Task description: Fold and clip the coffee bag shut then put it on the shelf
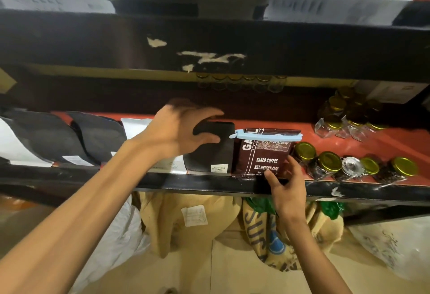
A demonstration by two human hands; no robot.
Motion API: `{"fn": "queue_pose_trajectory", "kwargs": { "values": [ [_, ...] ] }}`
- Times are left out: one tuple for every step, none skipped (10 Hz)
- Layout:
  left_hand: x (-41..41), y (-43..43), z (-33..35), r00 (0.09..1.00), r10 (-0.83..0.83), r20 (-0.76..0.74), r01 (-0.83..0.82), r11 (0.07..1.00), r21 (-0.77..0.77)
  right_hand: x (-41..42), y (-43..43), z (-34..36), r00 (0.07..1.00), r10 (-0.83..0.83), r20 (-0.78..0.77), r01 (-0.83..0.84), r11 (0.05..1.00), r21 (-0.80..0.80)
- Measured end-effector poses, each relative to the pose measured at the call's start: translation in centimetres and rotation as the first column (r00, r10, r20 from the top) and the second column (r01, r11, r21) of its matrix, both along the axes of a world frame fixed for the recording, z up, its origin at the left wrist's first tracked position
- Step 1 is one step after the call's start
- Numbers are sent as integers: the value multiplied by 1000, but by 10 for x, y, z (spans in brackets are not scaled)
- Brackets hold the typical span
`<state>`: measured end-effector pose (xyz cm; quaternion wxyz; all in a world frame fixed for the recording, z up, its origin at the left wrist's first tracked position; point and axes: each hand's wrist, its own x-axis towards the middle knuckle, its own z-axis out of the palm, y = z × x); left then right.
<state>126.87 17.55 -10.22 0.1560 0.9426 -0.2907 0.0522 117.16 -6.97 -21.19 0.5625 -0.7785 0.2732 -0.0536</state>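
Observation:
A dark brown coffee bag [263,154] printed "BAKED.COFFEE" stands upright on the red shelf [325,140], its folded top held by a light blue clip [265,136]. My right hand [286,189] grips the bag's lower right corner, thumb on its front. My left hand [183,130] curls around the top of a black bag [211,151] standing right beside the coffee bag on its left.
Black and white bags [76,137] lean along the shelf's left part. Gold-lidded glass jars [330,163] crowd the right part, more at the back. A black upper shelf edge [209,44] hangs overhead. Burlap sacks [197,219] sit underneath.

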Motion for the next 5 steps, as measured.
{"fn": "queue_pose_trajectory", "kwargs": {
  "values": [
    [-8, 13, -5, 996, 55, 66, -59, 997, 53, 1, -1, 0, 998, 63, 15, -63, 998, 22],
    [-17, 20, -11, 991, 86, 104, -96, 991, 90, -1, 0, 1, 993, 112, 32, -113, 994, 7],
    [-31, 15, -7, 975, 155, 160, -180, 971, 155, -12, 1, 11, 990, 121, 69, -110, 983, -145],
    [-53, 6, 1, 965, 223, 139, -245, 954, 171, -27, 4, 31, 980, 176, 92, -122, 900, -418],
    [-88, 4, -1, 943, 316, 101, -328, 936, 132, -39, 1, 51, 936, 350, 26, -249, 716, -652]
  ]
}}
